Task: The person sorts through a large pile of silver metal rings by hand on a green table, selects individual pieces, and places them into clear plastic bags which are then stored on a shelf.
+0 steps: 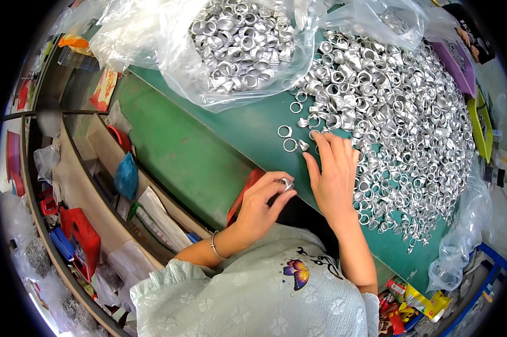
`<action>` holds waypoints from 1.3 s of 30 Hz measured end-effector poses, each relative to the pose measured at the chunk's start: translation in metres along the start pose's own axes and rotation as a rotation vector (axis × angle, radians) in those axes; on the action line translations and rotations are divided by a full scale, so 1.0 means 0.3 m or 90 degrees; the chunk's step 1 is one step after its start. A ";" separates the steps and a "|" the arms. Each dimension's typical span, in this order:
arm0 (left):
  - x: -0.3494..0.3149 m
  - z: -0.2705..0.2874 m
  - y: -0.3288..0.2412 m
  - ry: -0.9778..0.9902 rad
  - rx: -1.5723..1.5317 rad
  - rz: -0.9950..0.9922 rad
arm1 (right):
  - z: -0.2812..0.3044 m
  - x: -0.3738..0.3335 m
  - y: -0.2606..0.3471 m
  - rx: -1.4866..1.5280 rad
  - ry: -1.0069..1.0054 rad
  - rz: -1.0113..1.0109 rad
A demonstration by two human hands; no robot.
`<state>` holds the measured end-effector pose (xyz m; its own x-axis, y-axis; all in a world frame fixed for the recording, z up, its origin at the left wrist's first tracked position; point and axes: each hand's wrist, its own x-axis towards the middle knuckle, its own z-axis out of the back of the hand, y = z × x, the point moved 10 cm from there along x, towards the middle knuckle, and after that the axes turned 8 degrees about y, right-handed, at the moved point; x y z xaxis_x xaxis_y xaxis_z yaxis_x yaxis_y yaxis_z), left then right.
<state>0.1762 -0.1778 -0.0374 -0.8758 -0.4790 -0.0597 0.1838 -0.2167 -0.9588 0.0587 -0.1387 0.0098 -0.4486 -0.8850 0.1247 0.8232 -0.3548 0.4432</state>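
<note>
A silver-coloured ring (287,183) is pinched between the thumb and fingers of my left hand (260,203), just off the green table's edge. My right hand (333,178) reaches over the table with thumb and fingers apart. Its fingertips rest at the left border of a wide heap of silver rings (399,106), touching or nearly touching a ring (315,135). Close by its thumb lie a few loose rings, among them one ring (290,145) and another ring (285,131). Whether anything sits under the right fingers is hidden.
A clear plastic bag (180,62) full of rings stands at the far side of the green tabletop (225,126). Purple (456,67) and yellow-green trays (479,126) edge the heap at right. To the left are wooden shelves (104,213) with a blue bag (126,175) and a red bin (80,241).
</note>
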 end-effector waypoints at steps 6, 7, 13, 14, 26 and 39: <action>0.018 0.058 0.096 -0.074 -0.307 0.075 | -0.085 0.044 0.037 -0.014 0.037 0.052; 0.020 0.057 0.107 -0.070 -0.347 0.088 | -0.092 0.041 0.030 -0.019 0.023 0.056; 0.050 0.069 0.113 -0.092 -0.336 0.072 | -0.097 0.038 0.015 -0.027 0.009 0.058; 0.055 0.072 0.110 -0.104 -0.342 0.066 | -0.083 0.035 0.017 -0.020 -0.002 0.063; 0.143 0.003 0.001 0.072 -0.524 0.074 | 0.130 -0.062 0.080 0.113 0.025 0.130; 0.101 -0.019 -0.143 0.167 -0.451 0.001 | 0.226 -0.131 0.103 0.186 -0.066 0.171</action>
<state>0.1392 -0.1783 0.0004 -0.9694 -0.2420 -0.0408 -0.0682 0.4254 -0.9024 0.0781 -0.0944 0.0788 -0.2759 -0.8939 0.3534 0.7890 -0.0007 0.6144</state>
